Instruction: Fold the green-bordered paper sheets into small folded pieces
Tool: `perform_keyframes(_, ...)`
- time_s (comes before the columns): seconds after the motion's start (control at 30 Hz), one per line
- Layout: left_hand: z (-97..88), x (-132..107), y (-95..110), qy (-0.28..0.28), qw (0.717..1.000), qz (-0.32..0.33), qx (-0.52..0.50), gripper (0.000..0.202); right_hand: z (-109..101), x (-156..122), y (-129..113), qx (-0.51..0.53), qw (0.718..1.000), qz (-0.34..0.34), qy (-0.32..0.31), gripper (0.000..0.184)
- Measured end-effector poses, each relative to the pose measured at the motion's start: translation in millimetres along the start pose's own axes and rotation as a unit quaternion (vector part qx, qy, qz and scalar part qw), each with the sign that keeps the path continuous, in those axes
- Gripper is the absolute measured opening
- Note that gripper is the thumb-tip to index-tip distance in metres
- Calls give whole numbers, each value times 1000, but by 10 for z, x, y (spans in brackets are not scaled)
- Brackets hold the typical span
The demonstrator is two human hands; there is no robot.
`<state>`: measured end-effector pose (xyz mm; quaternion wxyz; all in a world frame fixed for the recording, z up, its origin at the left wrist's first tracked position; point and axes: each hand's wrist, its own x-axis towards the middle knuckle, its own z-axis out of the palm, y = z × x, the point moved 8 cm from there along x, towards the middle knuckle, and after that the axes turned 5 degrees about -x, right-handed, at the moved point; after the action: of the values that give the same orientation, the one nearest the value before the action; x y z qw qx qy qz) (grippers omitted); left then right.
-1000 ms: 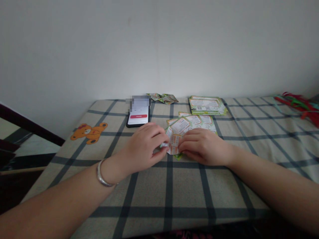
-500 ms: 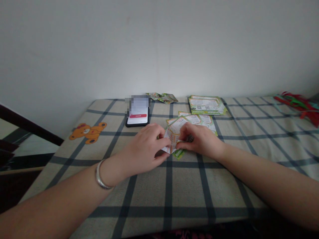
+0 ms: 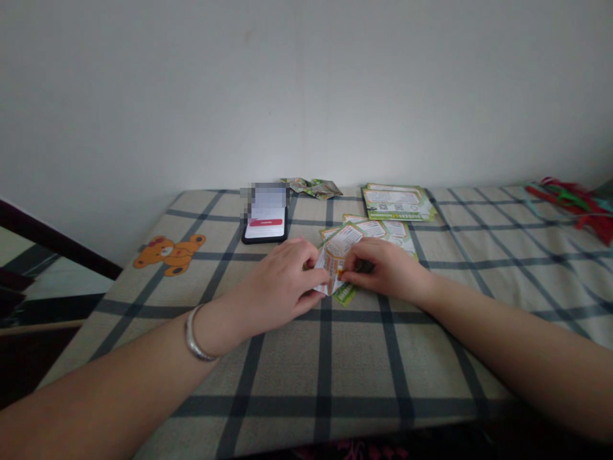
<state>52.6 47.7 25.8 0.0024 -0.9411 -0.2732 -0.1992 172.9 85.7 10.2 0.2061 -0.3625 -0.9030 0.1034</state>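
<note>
Both hands meet near the middle of the checked cloth (image 3: 335,364), just this side of a loose pile (image 3: 385,231) of green-edged printed cards. The left hand (image 3: 280,281) lies knuckles up with its fingers curled in, and its thumb and fingertips close on the left edge of one card (image 3: 335,255). The right hand (image 3: 385,271) is curled too, its thumb and forefinger pinching the same card at its lower right part, so the two hands almost touch across it. The card is tilted, its near end lifted a little between the fingers and its far end leaning over the pile; a green corner of another card shows just under it. A silver bracelet (image 3: 193,335) sits on the left wrist. Behind the left hand a phone (image 3: 265,223) lies flat with its screen lit, a red bar across it. Farther back, near the wall (image 3: 306,89), lie some crumpled wrappers (image 3: 316,188), and to their right a neat stack (image 3: 395,202) of the same cards. At the far right edge of the cloth lies a bundle of red and green ribbons (image 3: 577,201). An orange bear (image 3: 170,250) is printed on the cloth at the left, well apart from the hands
</note>
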Motion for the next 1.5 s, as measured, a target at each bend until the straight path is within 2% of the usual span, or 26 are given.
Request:
perform_keyframes(0.3,17,-5,34,4,999,37,19,13,12,15,-90,2,998,-59,25,8)
perform_keyframes(0.63,-29,4,31,30,999,31,7,21,39,27,-62,-24,998,-45,25,14)
perform_keyframes(0.77,-65,-12,59,51,998,38,11,15,45,37,-53,-28,999,-33,24,14)
perform_keyframes(0.83,-51,-17,93,45,997,53,21,11,33,38,-56,-34,999,-28,30,13)
perform_keyframes(1.0,17,-22,120,6,997,74,10,16,11,21,-76,-26,998,-30,40,12)
perform_keyframes(1.2,-18,-35,158,21,993,108,32,16,40,15,-61,-25,999,-29,36,9)
perform_keyframes(1.5,35,-7,137,-10,996,91,13,17,42,17,-109,-67,996,-37,35,13)
